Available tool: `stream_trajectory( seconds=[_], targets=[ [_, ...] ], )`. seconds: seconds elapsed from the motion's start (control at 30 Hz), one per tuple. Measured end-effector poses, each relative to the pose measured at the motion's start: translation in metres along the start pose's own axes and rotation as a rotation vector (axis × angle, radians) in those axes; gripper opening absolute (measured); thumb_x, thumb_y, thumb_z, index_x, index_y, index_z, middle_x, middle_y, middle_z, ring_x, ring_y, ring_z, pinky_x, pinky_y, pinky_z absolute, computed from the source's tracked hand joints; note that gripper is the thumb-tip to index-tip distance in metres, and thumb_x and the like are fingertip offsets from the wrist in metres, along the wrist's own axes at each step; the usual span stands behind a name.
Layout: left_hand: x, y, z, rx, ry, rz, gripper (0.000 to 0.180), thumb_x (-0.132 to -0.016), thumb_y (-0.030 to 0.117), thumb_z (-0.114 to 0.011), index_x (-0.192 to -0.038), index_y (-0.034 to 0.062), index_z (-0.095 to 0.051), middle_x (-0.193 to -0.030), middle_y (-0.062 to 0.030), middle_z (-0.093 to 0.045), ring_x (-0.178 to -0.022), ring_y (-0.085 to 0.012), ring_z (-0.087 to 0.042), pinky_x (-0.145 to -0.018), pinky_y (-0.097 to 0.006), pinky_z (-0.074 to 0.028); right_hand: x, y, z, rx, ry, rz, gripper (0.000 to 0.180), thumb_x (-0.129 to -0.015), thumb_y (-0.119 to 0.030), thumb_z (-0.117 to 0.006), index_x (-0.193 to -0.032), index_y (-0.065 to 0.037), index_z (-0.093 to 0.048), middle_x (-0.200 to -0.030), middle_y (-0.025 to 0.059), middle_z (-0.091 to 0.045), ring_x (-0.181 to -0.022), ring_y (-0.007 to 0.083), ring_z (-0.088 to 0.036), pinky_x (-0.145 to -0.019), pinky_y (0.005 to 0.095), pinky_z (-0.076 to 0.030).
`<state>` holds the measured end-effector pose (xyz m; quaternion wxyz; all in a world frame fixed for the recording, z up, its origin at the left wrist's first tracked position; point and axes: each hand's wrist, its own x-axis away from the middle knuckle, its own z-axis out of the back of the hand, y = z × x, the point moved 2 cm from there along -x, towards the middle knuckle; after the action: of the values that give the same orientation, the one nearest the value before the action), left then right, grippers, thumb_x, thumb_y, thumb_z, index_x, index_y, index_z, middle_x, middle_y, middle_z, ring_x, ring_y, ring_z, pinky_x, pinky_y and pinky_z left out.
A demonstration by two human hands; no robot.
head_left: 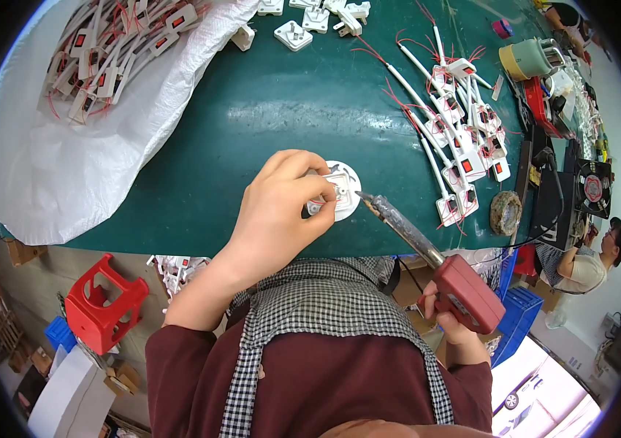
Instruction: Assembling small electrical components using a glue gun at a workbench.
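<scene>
A small white plastic housing (340,186) with rounded corners sits on a white round disc (352,175) near the table's front edge. My left hand (281,197) is bent over it, thumb and fingers closed in a pinch on the housing; its left side is hidden under them. A thin red wire shows beside the fingertips. My right hand (448,314) is wrapped round the handle of a red soldering gun (467,292). The iron's dark tip (362,195) points left, right at the disc's edge; whether it touches is too small to tell.
White switch boxes with cables and red wires (464,139) lie piled at right; more fill a white sack (106,175) at left. White plug bases (293,35) lie at the far edge. A round tin (505,212) and small fan (592,188) stand right. A person (592,255) sits beyond.
</scene>
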<state>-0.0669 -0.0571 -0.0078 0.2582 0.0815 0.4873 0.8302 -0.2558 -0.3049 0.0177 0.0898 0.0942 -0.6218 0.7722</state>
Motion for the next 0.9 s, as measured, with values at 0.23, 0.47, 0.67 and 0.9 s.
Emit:
stream_trajectory(
  seconds=[0.23,0.47,0.67,0.9],
  targets=[
    [0.006,-0.003,-0.007,-0.052,0.125,-0.072,0.011,-0.066,-0.002,-0.067,-0.073,0.0021,-0.060,-0.094,-0.0079,-0.061,-0.103,-0.0294,-0.057,-0.075,-0.034,-0.050,0.003,0.008,0.000,-0.024,-0.027,-0.052,0.055,-0.076,-0.033,-0.069,-0.113,0.006,-0.058,-0.099,0.0149,-0.066,-0.092,0.0299,-0.065,-0.083,0.0364,-0.050],
    [0.007,-0.002,-0.008,-0.040,0.133,-0.050,0.011,-0.066,-0.001,-0.067,-0.073,0.0020,-0.060,-0.095,-0.0076,-0.061,-0.100,-0.0266,-0.057,-0.071,-0.033,-0.050,-0.002,0.000,-0.005,0.123,-0.035,-0.098,0.057,-0.078,-0.036,-0.069,-0.117,0.004,-0.058,-0.113,0.0192,-0.062,-0.100,0.0315,-0.063,-0.086,0.0363,-0.049],
    [0.006,-0.001,-0.008,-0.065,0.144,-0.057,0.009,-0.066,-0.001,-0.066,-0.071,0.0020,-0.059,-0.094,-0.0075,-0.061,-0.096,-0.0254,-0.057,-0.069,-0.033,-0.049,-0.001,0.003,-0.001,0.159,-0.036,-0.072,0.057,-0.078,-0.035,-0.069,-0.119,0.003,-0.057,-0.117,0.0181,-0.060,-0.100,0.0299,-0.063,-0.086,0.0349,-0.049],
    [0.005,0.002,-0.008,-0.116,0.147,-0.071,0.010,-0.066,0.002,-0.067,-0.070,0.0029,-0.058,-0.094,-0.0063,-0.060,-0.095,-0.0262,-0.057,-0.078,-0.037,-0.045,-0.017,-0.031,-0.004,0.188,-0.079,-0.133,0.057,-0.078,-0.032,-0.069,-0.121,0.004,-0.056,-0.120,0.0182,-0.059,-0.098,0.0289,-0.065,-0.082,0.0337,-0.052]
  ],
)
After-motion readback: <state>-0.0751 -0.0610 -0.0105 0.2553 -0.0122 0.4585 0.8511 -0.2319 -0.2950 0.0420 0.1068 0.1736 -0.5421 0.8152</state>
